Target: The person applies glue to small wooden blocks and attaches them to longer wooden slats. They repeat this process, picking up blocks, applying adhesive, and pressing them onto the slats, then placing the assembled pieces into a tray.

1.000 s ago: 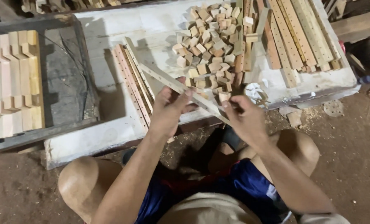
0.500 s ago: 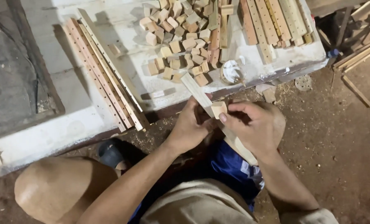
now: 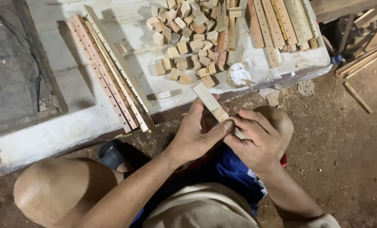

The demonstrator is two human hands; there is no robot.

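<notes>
Wooden strip [image 3: 208,100]: pale, flat, narrow; held at a slant over the person's lap, its far end reaching up to the near edge of the table [image 3: 70,126], its near end hidden between the two hands.

Left hand [image 3: 195,133]: curled around the strip from the left, thumb pressed against its near part.

Right hand [image 3: 254,139]: fingers bent and closed on the strip's lower end from the right, fingertips meeting the left thumb.

Small wooden block [image 3: 220,115]: sits on the strip just above the thumb; whether it is fastened cannot be told.

Pile of wooden blocks [image 3: 188,42]: on the table beyond the hands.

Drilled slats [image 3: 108,71]: lying slantwise on the table, left of the pile.

Round white container [image 3: 240,75]: at the table edge, near the strip's far end.
</notes>
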